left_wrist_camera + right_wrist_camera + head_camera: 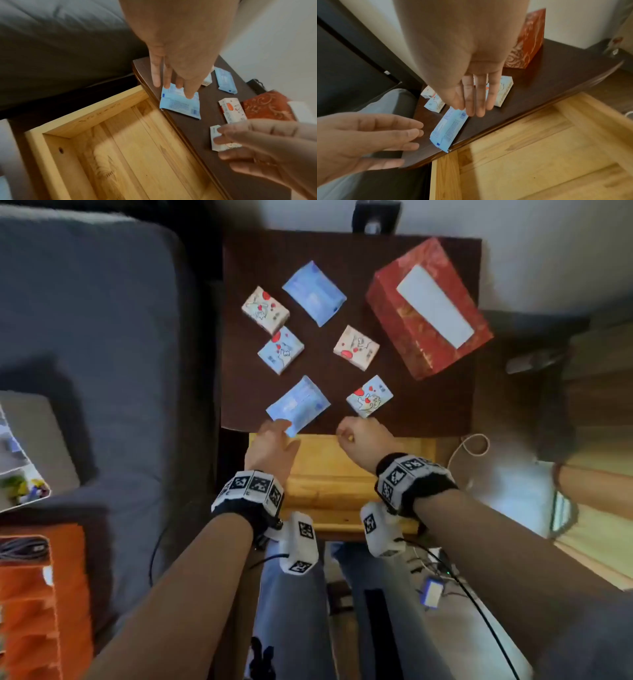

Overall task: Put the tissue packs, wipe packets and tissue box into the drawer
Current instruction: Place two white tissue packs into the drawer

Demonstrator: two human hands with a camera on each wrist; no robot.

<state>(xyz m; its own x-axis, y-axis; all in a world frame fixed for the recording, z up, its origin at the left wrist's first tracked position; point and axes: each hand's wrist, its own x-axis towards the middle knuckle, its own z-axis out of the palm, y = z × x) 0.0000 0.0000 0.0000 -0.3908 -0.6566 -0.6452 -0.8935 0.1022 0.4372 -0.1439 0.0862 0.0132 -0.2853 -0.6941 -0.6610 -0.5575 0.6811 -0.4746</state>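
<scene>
The wooden drawer (342, 474) is sitting pulled out, nearest to the person, just under the front edge of the dark surface (428, 412), and nothing is lying inside it yet. That is probably why it is open: so things can be slid or dropped straight down into it. The left hand (274, 443) is reaching over the drawer with loose, straight fingers, and its fingertips (188, 94) are touching the near blue wipe packet (298, 405) without gripping it. This packet is lying flat with one corner poking out over the front edge, just above the drawer, so it looks like the easiest one to take first. The right hand (363, 436) is hovering over the drawer's back edge, open and holding nothing, with its fingers pointing down. It is just in front of a small tissue pack (370, 397), close but not touching it as far as I can tell. A bit farther back, three more little tissue packs are lying flat and spread apart: one in the middle (356, 347) and two touching each other on the left (281, 350) (265, 309). Behind them a second blue wipe packet (313, 292) is lying flat. The big red tissue box (404, 313) is sitting at the far right, well away from both hands. All of the things are waiting on the surface.
</scene>
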